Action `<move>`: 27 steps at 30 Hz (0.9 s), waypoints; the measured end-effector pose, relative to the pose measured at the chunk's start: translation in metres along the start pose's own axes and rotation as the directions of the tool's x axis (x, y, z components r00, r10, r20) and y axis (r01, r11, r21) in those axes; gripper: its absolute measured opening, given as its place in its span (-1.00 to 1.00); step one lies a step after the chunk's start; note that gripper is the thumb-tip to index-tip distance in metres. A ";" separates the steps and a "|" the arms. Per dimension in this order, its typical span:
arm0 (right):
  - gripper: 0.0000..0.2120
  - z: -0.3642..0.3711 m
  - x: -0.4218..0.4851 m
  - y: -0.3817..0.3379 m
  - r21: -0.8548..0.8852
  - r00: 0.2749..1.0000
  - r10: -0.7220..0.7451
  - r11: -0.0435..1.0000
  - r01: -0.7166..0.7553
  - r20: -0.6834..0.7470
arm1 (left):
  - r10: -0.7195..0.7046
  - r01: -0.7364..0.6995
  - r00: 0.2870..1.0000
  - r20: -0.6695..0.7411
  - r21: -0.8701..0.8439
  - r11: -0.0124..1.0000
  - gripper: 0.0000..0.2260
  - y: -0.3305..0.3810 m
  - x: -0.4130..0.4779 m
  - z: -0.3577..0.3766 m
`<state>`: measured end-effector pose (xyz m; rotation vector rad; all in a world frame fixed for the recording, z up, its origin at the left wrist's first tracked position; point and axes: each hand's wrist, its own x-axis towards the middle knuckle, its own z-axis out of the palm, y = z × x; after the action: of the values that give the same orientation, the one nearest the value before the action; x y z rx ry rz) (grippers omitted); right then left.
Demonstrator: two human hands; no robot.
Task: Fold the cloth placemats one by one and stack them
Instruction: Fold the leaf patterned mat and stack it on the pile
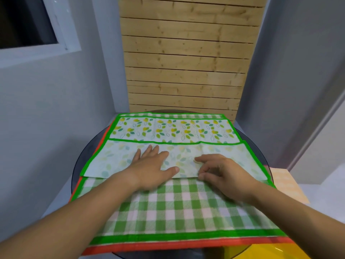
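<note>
A leaf-print placemat (173, 130) with a green border lies on top of the pile, its near half folded over so the pale underside (115, 156) faces up. My left hand (152, 165) rests flat on that folded flap, fingers straight. Just to its right, my right hand (222, 171) touches the flap's near fold edge with curled fingers, thumb at the crease. Under it lies a green-and-white checked placemat (183, 206), spread flat. An orange-edged placemat (168, 246) shows beneath that.
The mats lie on a round dark glass table (82, 157) set against a wooden slat panel (184, 58). A pale orange surface (287, 186) sits at the right, and something yellow (261, 252) shows under the table's near right edge. Grey walls close in on both sides.
</note>
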<state>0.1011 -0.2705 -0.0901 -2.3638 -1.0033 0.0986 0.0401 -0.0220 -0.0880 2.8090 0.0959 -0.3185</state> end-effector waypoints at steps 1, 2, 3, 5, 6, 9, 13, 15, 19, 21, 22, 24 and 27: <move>-0.92 0.001 -0.009 -0.003 0.009 0.999 -0.004 1.000 0.004 0.035 | 0.005 -0.005 1.000 0.006 0.021 1.000 -0.28 0.002 -0.006 0.001; -0.92 0.001 -0.018 -0.006 0.018 0.997 -0.010 1.000 0.009 0.072 | 0.012 -0.012 1.000 0.012 0.045 0.999 -0.27 0.004 -0.012 0.002; -0.91 0.003 -0.028 -0.008 0.028 0.994 -0.017 0.999 0.014 0.105 | 0.019 -0.020 1.000 0.017 0.070 0.997 -0.26 0.006 -0.017 0.003; -0.90 0.006 -0.043 -0.011 0.048 0.988 -0.033 0.998 0.026 0.152 | 0.032 -0.034 0.999 0.021 0.113 0.993 -0.26 0.010 -0.026 0.008; -0.90 0.007 -0.049 -0.012 0.052 0.985 -0.040 0.998 0.032 0.169 | 0.036 -0.038 0.999 0.018 0.129 0.991 -0.26 0.011 -0.029 0.010; -0.93 0.006 -0.057 -0.016 0.062 0.981 -0.035 0.998 0.023 0.191 | 0.039 -0.038 0.999 -0.002 0.158 0.987 -0.27 0.011 -0.031 0.019; -0.97 -0.001 -0.046 -0.024 0.207 0.993 0.046 0.976 -0.067 0.107 | 0.048 -0.035 0.996 -0.081 0.149 0.988 -0.29 0.008 -0.025 0.028; -0.96 -0.005 -0.024 -0.020 0.269 0.993 0.117 0.956 -0.116 0.012 | 0.054 -0.037 0.991 -0.126 0.133 0.990 -0.30 0.006 -0.022 0.033; -0.92 -0.010 0.048 0.005 0.203 0.967 0.204 0.964 -0.172 -0.151 | 0.050 -0.032 0.985 -0.165 0.110 0.993 -0.32 0.004 -0.020 0.041; -0.82 -0.011 0.085 0.018 0.164 0.957 0.237 0.964 -0.211 -0.165 | 0.048 -0.030 0.981 -0.186 0.100 0.995 -0.32 0.004 -0.020 0.043; -0.75 -0.011 0.103 0.025 0.139 0.951 0.260 0.961 -0.238 -0.169 | 0.049 -0.030 0.980 -0.195 0.097 0.995 -0.31 0.004 -0.019 0.043; -0.60 -0.010 0.132 0.036 0.104 0.943 0.295 0.954 -0.281 -0.152 | 0.051 -0.030 0.976 -0.214 0.098 0.995 -0.31 0.003 -0.019 0.045; -0.43 -0.006 0.163 0.047 0.082 0.932 0.347 0.937 -0.339 -0.110 | 0.053 -0.032 0.970 -0.235 0.092 0.995 -0.30 0.002 -0.018 0.046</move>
<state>0.2496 -0.1882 -0.0858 -2.4320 -0.5136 0.1124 0.0129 -0.0390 -0.1255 2.9205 0.0766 0.0263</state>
